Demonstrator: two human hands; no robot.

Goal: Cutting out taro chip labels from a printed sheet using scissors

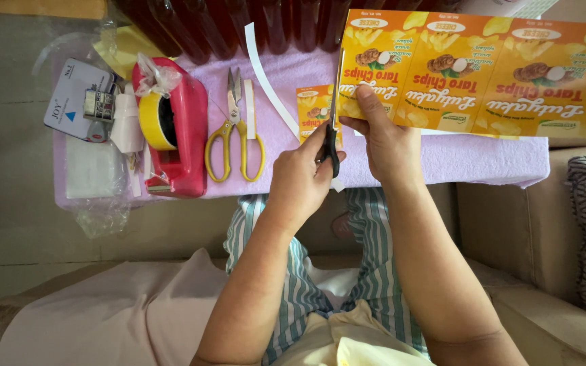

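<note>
My left hand grips black-handled scissors, blades pointing away from me and set into the left edge of a wide sheet of orange printed labels. My right hand pinches that sheet at its lower left corner, thumb on top, just right of the blades. A single cut-off orange label lies on the lilac cloth beside the scissors. A long white paper strip curves across the cloth to the left.
Yellow-handled scissors lie shut on the cloth. Left of them stand a red tape dispenser with yellow tape, a stapler and plastic bags. Dark red bottles line the far edge. A sofa arm is at right.
</note>
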